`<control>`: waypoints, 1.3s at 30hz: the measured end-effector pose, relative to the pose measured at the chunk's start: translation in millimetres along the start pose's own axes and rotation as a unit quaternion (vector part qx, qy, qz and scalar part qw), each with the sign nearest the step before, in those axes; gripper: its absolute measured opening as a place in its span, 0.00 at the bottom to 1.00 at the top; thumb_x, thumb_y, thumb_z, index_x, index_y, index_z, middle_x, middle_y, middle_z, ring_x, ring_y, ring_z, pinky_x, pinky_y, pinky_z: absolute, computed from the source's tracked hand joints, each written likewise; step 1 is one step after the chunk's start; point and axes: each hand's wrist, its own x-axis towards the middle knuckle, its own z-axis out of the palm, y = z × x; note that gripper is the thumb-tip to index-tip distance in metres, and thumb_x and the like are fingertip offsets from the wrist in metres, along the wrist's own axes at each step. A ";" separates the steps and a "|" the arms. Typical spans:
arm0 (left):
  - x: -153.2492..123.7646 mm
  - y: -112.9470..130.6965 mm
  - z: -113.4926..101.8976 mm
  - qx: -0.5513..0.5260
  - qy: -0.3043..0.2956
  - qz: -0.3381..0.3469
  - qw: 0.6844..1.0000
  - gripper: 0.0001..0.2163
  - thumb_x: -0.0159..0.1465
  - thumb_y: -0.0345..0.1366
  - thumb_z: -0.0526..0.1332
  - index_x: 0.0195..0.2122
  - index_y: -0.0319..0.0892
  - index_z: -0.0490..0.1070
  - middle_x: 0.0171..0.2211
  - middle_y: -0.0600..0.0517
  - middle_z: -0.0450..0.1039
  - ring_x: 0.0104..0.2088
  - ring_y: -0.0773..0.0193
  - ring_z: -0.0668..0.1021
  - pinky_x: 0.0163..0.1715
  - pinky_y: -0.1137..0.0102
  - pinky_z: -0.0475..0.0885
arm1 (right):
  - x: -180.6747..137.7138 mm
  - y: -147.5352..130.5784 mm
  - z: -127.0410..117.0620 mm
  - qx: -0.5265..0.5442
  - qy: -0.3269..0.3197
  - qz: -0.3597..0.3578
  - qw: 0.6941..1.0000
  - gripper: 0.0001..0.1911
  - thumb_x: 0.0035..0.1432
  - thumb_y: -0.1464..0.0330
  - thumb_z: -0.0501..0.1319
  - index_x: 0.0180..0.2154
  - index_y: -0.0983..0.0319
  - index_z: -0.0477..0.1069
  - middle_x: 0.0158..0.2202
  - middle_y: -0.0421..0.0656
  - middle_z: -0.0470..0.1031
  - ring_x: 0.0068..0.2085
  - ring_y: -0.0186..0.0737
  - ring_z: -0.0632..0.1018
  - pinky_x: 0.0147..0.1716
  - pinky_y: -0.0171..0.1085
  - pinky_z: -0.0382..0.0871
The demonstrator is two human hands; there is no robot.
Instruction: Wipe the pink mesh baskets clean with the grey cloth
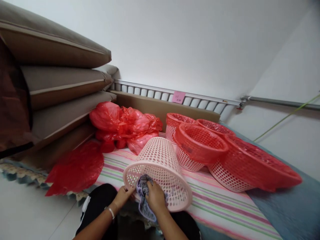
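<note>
A pale pink perforated wastebasket (160,151) lies on its side on a striped sheet, its open mouth toward me. At the left of its rim, my left hand (122,197) pinches the edge. Inside the mouth, my right hand (156,197) grips a grey-purple cloth (145,185), which bunches near the fingers and hangs below the rim. Part of the cloth is hidden behind my right hand.
Several baskets lined with red bags (200,141) stand to the right. Crumpled red plastic bags (127,121) lie behind, and a flat red bag (77,166) lies left. Stacked cushions (67,80) rise at left; a metal rail (150,90) runs along the wall.
</note>
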 end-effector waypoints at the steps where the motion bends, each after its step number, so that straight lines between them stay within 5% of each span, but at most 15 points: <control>1: -0.8 -1.2 1.2 -0.005 0.002 -0.001 1.000 0.29 0.39 0.67 0.60 0.15 0.40 0.67 0.12 0.53 0.67 0.19 0.62 0.71 0.25 0.67 0.65 | 0.3 1.1 0.3 0.002 -0.002 -0.001 1.000 0.24 0.47 0.70 0.58 0.49 0.58 0.68 0.46 0.48 0.71 0.47 0.46 0.73 0.48 0.39 0.63; 17: 21.3 -27.5 12.9 -0.050 0.010 -0.013 0.999 0.30 0.39 0.67 0.58 0.22 0.41 0.68 0.15 0.52 0.71 0.15 0.62 0.72 0.19 0.67 0.65 | 26.6 14.9 7.1 0.012 -0.009 -0.014 1.000 0.27 0.48 0.74 0.53 0.51 0.61 0.68 0.46 0.49 0.74 0.47 0.47 0.75 0.46 0.39 0.65; 23: 39.8 -10.3 -2.1 -0.034 -0.054 -0.006 0.998 0.26 0.42 0.60 0.64 0.22 0.38 0.71 0.16 0.49 0.73 0.17 0.58 0.75 0.20 0.66 0.67 | 57.3 22.3 4.4 -0.003 -0.012 0.004 1.000 0.24 0.50 0.73 0.53 0.52 0.63 0.67 0.43 0.50 0.74 0.45 0.46 0.75 0.43 0.38 0.65; 30: 49.6 -23.5 -13.5 -0.051 -0.103 -0.029 0.993 0.24 0.49 0.58 0.62 0.23 0.37 0.71 0.17 0.48 0.75 0.17 0.61 0.76 0.21 0.68 0.69 | 100.6 18.6 -8.0 -0.025 -0.036 0.101 0.994 0.21 0.56 0.67 0.51 0.51 0.62 0.65 0.43 0.53 0.73 0.42 0.49 0.76 0.35 0.40 0.65; 33: 51.1 -28.2 -12.2 -0.065 -0.107 -0.027 0.992 0.23 0.49 0.58 0.62 0.25 0.39 0.69 0.17 0.52 0.74 0.18 0.62 0.76 0.20 0.69 0.68 | 93.2 13.9 -4.5 -0.029 -0.046 0.096 0.994 0.22 0.55 0.66 0.52 0.52 0.61 0.65 0.43 0.51 0.73 0.43 0.47 0.76 0.38 0.39 0.65; 39: 49.1 -26.0 -12.7 -0.052 -0.112 -0.001 0.992 0.23 0.50 0.59 0.61 0.24 0.39 0.69 0.17 0.51 0.74 0.19 0.61 0.76 0.22 0.67 0.71 | 30.6 -7.3 6.8 0.017 -0.044 0.015 0.999 0.23 0.48 0.67 0.57 0.49 0.58 0.67 0.47 0.48 0.72 0.46 0.48 0.74 0.43 0.39 0.65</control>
